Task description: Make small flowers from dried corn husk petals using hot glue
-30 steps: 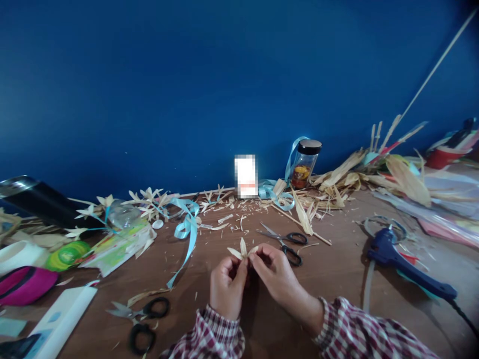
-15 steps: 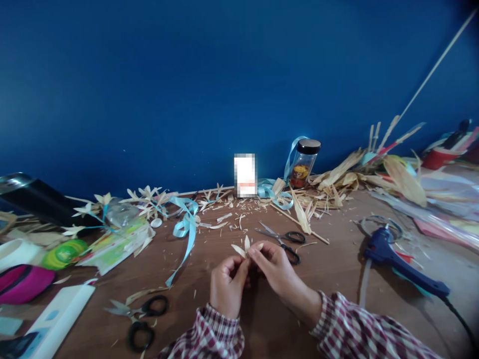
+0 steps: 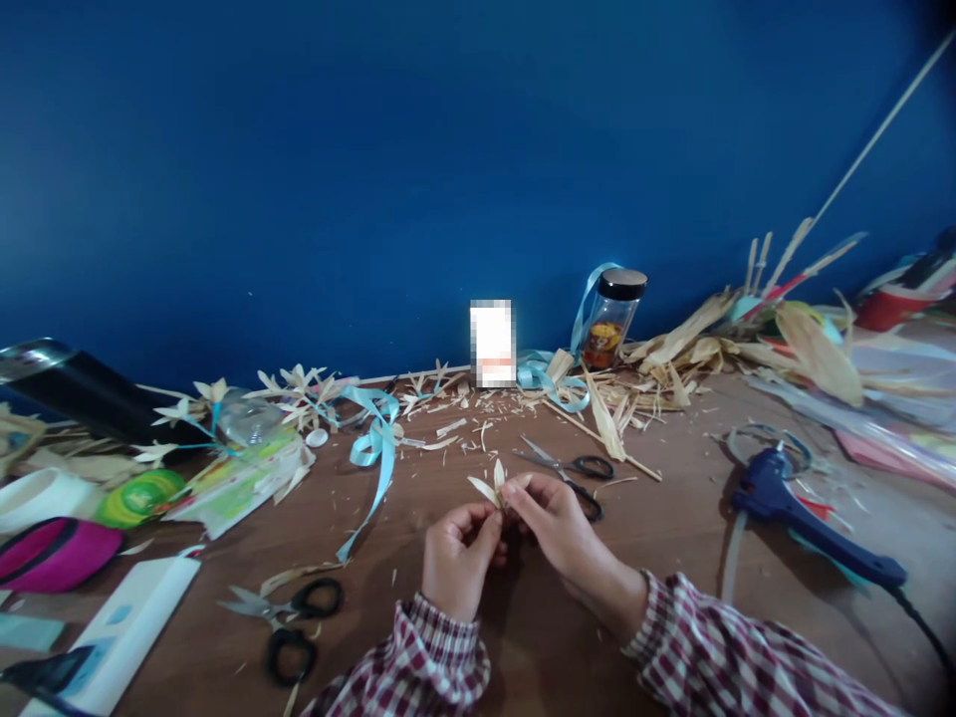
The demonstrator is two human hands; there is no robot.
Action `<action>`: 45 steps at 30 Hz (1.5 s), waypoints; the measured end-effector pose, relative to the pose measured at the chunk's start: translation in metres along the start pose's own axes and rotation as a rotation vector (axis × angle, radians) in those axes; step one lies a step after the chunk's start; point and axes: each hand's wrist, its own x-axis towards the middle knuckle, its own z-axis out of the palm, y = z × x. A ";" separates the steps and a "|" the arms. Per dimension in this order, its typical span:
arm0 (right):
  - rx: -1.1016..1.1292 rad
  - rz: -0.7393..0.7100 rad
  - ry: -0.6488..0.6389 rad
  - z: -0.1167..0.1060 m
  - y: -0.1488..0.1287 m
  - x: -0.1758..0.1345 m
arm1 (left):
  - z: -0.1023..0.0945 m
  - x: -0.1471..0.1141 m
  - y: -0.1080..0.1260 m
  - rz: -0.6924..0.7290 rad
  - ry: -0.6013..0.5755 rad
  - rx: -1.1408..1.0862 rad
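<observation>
Between my two hands is a small pale flower of corn husk (image 3: 484, 489), its pointed petals sticking up above the fingertips. My left hand (image 3: 459, 558) pinches it from below, the base hidden by the fingers. With thumb and forefinger, my right hand (image 3: 557, 523) grips a petal on the flower's right side. Just behind the right hand lies a pair of black-handled scissors (image 3: 560, 466), partly covered by it. A second pair of scissors (image 3: 280, 622) rests on the brown table to the left of my left hand, blades spread.
A blue glue gun (image 3: 814, 528) with a cord lies at the right. Dried corn husks (image 3: 683, 344) and a lidded jar (image 3: 612, 319) stand at the back. Light-blue ribbon (image 3: 377, 448), finished husk flowers (image 3: 299, 388) and a white power strip (image 3: 141, 622) are on the left.
Both hands still hold the flower, with barely any shift of the fingers. The whole view has shifted slightly, so the items at the left and right appear a little further right.
</observation>
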 end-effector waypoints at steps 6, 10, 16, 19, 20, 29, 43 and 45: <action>-0.078 -0.050 -0.045 -0.003 -0.001 0.000 | -0.003 0.000 0.003 -0.023 -0.046 0.017; -0.102 -0.021 -0.047 -0.001 -0.001 0.000 | -0.005 0.003 0.001 0.029 -0.010 0.038; -0.127 -0.028 -0.086 0.001 -0.003 -0.002 | -0.006 0.005 0.001 0.119 0.089 0.063; -0.214 -0.032 -0.074 0.000 0.000 -0.001 | -0.006 0.003 0.002 0.136 0.093 0.062; -0.226 -0.033 -0.063 -0.001 0.001 -0.001 | -0.006 0.003 0.002 0.144 0.093 0.064; -0.266 -0.028 -0.019 0.003 -0.002 -0.008 | -0.009 0.003 -0.004 0.346 0.127 0.328; -0.115 0.005 0.015 0.011 0.003 -0.014 | -0.013 0.001 -0.009 0.534 0.175 0.562; -0.089 0.011 0.013 0.012 0.003 -0.014 | -0.012 0.002 -0.009 0.552 0.191 0.575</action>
